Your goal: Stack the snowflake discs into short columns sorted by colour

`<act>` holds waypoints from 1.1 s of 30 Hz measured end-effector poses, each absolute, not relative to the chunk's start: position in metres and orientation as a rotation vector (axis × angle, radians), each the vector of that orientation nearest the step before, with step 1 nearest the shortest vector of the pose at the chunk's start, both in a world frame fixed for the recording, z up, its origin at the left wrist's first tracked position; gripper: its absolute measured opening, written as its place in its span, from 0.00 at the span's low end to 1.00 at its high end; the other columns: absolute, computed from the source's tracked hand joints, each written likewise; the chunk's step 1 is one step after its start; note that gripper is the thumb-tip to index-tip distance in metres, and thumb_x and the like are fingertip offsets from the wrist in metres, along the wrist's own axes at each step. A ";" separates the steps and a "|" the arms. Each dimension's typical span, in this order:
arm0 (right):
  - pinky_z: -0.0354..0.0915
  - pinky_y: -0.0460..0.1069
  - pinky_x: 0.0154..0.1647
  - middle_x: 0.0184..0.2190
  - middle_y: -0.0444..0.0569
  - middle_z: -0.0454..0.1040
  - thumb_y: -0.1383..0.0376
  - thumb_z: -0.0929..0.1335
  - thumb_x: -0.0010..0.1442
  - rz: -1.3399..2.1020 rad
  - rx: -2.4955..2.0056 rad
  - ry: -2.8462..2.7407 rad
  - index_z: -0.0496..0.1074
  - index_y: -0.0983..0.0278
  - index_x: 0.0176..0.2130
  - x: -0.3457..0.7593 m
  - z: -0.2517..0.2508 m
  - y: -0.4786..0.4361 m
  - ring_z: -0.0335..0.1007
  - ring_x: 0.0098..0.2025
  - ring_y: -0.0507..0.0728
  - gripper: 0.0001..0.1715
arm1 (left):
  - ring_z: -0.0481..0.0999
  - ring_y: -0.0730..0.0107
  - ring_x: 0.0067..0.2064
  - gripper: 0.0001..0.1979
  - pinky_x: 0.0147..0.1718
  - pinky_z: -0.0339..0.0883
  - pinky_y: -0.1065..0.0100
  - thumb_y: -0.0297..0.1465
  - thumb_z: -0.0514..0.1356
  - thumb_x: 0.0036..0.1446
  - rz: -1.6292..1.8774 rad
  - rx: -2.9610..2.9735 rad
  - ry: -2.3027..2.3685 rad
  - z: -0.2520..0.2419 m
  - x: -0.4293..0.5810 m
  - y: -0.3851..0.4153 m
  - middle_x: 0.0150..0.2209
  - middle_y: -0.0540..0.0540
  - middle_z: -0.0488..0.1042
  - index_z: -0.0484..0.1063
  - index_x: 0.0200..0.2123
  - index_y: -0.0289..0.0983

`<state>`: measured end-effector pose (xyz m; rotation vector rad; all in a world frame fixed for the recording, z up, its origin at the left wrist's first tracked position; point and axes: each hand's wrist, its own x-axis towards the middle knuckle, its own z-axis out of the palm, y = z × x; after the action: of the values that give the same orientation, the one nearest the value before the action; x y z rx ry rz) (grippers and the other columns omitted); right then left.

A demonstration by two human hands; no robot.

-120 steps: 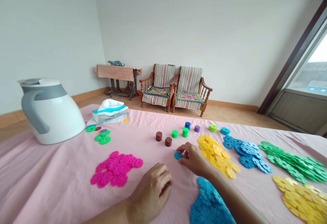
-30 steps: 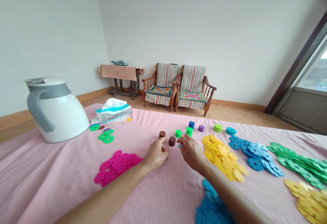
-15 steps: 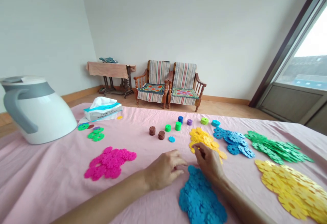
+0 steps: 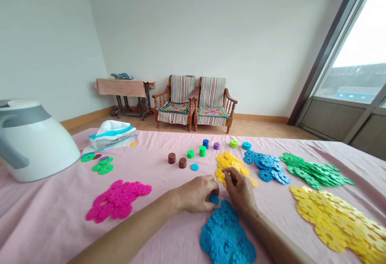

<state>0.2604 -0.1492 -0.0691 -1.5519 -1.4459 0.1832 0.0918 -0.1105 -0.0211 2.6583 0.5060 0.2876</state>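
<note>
My left hand (image 4: 197,193) is curled at the near edge of a spread pile of blue notched plastic discs (image 4: 227,236). Between its thumb and fingers shows a blue disc (image 4: 214,199). Close on the right, my right hand (image 4: 241,187) has thumb and forefinger pinched together in front of a small yellow disc pile (image 4: 230,162). What that pinch holds, if anything, is hidden. Beyond the hands lie a single light-blue disc (image 4: 194,167) and short stacks, among them a brown stack (image 4: 182,162) and a green stack (image 4: 202,150).
On the pink cloth (image 4: 169,236) lie pink discs (image 4: 117,199), blue discs (image 4: 267,165), green discs (image 4: 313,169) and a large yellow heap (image 4: 343,220). A tissue pack (image 4: 113,135) and a white jug (image 4: 39,143) stand at the left. Two armchairs (image 4: 193,103) are behind the table.
A blue disc now shows in my left hand, whose fingers have closed more. My right hand stays pinched near the yellow pile. The whole view has shifted slightly.
</note>
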 end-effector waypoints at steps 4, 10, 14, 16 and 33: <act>0.52 0.44 0.21 0.16 0.42 0.67 0.58 0.58 0.59 0.166 -1.556 -1.464 0.72 0.66 0.34 0.261 -0.068 -0.148 0.60 0.18 0.50 0.19 | 0.69 0.68 0.35 0.10 0.34 0.62 0.71 0.24 0.59 0.45 0.488 2.694 0.779 -0.015 0.076 -0.092 0.34 0.48 0.69 0.70 0.34 0.36; 0.51 0.44 0.21 0.17 0.43 0.69 0.58 0.59 0.59 0.135 -1.580 -1.481 0.73 0.66 0.33 0.260 -0.065 -0.148 0.61 0.19 0.49 0.19 | 0.67 0.60 0.42 0.09 0.40 0.57 0.63 0.28 0.60 0.47 0.415 2.879 1.122 0.002 0.065 -0.045 0.36 0.46 0.71 0.73 0.34 0.38; 0.52 0.44 0.22 0.19 0.43 0.70 0.60 0.59 0.59 0.150 -1.580 -1.481 0.73 0.65 0.33 0.260 -0.064 -0.148 0.63 0.20 0.50 0.18 | 0.68 0.58 0.42 0.06 0.42 0.53 0.59 0.29 0.60 0.47 0.248 2.958 1.067 -0.001 0.074 -0.035 0.33 0.47 0.74 0.73 0.31 0.40; 0.52 0.44 0.22 0.19 0.44 0.71 0.60 0.59 0.58 0.149 -1.578 -1.486 0.73 0.65 0.33 0.260 -0.064 -0.148 0.63 0.20 0.50 0.17 | 0.68 0.58 0.40 0.04 0.42 0.53 0.58 0.27 0.59 0.47 0.221 2.968 1.057 -0.005 0.079 -0.035 0.29 0.48 0.74 0.73 0.28 0.39; 0.51 0.44 0.20 0.17 0.43 0.69 0.60 0.58 0.58 0.177 -1.557 -1.516 0.73 0.65 0.33 0.260 -0.066 -0.146 0.61 0.18 0.50 0.18 | 0.71 0.58 0.40 0.04 0.43 0.53 0.57 0.24 0.57 0.47 0.094 2.954 1.111 -0.011 0.086 -0.041 0.29 0.46 0.74 0.69 0.23 0.37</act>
<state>0.2601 -0.1457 -0.0658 -1.5572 -1.5156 0.1774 0.0863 -0.0414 -0.0108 2.9539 1.1111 0.0939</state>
